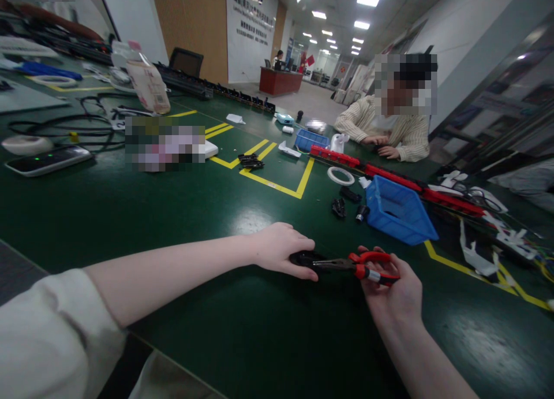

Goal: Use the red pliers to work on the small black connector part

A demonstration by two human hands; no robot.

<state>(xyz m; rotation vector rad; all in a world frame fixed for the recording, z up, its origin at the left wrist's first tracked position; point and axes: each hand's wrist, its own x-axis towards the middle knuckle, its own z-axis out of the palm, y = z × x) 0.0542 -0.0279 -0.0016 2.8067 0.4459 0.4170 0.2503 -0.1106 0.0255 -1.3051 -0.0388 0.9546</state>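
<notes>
Red-handled pliers (374,268) with long narrow jaws lie in my right hand (396,289), its fingers wrapped round the handles. The jaws point left and meet a small black part (305,259). Thumb and fingers of my left hand (281,250) close on that black part just above the green table (194,214). Its exact kind is hard to make out, being dark and partly covered by the fingers. Beyond my hands lie black pieces (339,208) and a short black cylinder (362,213), beside a blue bin (400,211).
A white ring of tape (340,175) lies near a long red rail (393,179). More black pieces (251,161) sit by yellow tape lines. At left are a bottle (149,84), cables and a phone-like device (48,160). Another person (389,119) sits across the table.
</notes>
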